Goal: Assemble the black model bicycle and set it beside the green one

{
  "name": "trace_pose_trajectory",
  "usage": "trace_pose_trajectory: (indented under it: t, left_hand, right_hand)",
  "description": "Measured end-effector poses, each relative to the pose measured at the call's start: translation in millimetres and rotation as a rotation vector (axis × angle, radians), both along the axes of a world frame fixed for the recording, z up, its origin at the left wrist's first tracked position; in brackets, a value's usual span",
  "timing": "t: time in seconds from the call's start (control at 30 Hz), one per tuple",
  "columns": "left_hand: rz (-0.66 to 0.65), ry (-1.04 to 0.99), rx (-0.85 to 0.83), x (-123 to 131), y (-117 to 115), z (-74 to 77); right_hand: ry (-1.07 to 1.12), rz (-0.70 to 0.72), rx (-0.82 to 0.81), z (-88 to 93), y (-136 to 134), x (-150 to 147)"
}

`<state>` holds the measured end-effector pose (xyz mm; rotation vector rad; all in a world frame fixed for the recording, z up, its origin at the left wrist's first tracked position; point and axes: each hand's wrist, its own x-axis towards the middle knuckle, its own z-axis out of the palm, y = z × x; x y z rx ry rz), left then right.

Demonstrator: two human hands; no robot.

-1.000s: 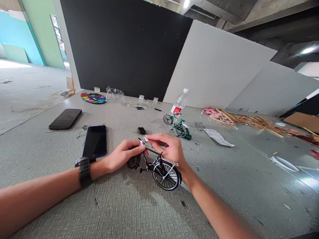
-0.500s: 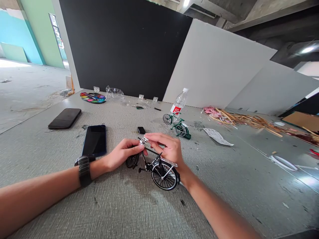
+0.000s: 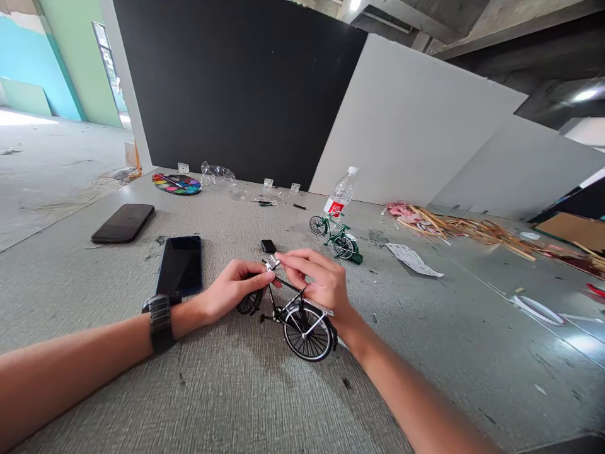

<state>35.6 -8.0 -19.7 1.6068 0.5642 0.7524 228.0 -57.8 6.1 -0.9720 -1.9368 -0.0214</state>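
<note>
A black model bicycle (image 3: 307, 331) stands tilted on the grey textured tabletop, with its rear wheel toward me and to the right. My left hand (image 3: 227, 293) is closed on the front of it, thumb and fingers pinching near the handlebar. At that spot sits a small silver part (image 3: 271, 261), possibly a front rack or basket. The fingertips of my right hand (image 3: 324, 277) are pinched at this part's right side, while the palm is behind the bicycle's seat. The front wheel is partly hidden by my left hand.
A green model bicycle (image 3: 343, 244) stands beyond my right hand, before a plastic bottle (image 3: 341, 192). Two phones, one (image 3: 180, 266) near my left wrist, lie left. A small black object (image 3: 268, 246), a paint palette (image 3: 177, 184), a paper sheet (image 3: 413, 259) and wood strips (image 3: 463, 230) lie around.
The black bicycle's rear has shifted slightly left. The small silver part has turned a little and shows more of its flat face, with my right fingertips still at it.
</note>
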Motion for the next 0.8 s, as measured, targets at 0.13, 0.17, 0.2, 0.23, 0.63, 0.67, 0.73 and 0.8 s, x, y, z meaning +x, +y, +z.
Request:
trace_pose_trajectory:
  t: [0.13, 0.17, 0.2, 0.23, 0.63, 0.67, 0.73, 0.8]
  left_hand:
    - [0.032, 0.031, 0.152, 1.8, 0.3, 1.7]
    - [0.036, 0.037, 0.177, 2.0, 0.3, 2.1]
    - [0.039, 0.041, 0.194, 2.1, 0.3, 2.4]
    - [0.041, 0.043, 0.203, 2.1, 0.3, 2.6]
    - [0.043, 0.062, 0.222, 1.1, 1.2, 0.8]
    - [0.045, 0.060, 0.224, 1.1, 1.2, 0.9]
    - [0.044, 0.062, 0.231, 1.1, 1.0, 1.6]
    - [0.039, 0.063, 0.236, 1.1, 0.8, 2.3]
  right_hand:
    - [-0.074, -0.056, 0.054, 1.9, 1.0, 2.8]
    - [-0.097, -0.067, 0.060, 2.2, 1.1, 3.5]
    - [-0.117, -0.074, 0.061, 2.3, 1.1, 4.2]
    - [-0.133, -0.077, 0.058, 2.0, 1.2, 5.0]
    - [-0.212, -0.110, 0.121, 0.9, -0.9, 3.6]
    - [-0.241, -0.114, 0.142, 2.1, -1.2, 4.2]
    - [-0.291, -0.111, 0.178, 4.2, -1.4, 6.1]
    - [-0.329, -0.102, 0.196, 5.6, -1.4, 8.7]
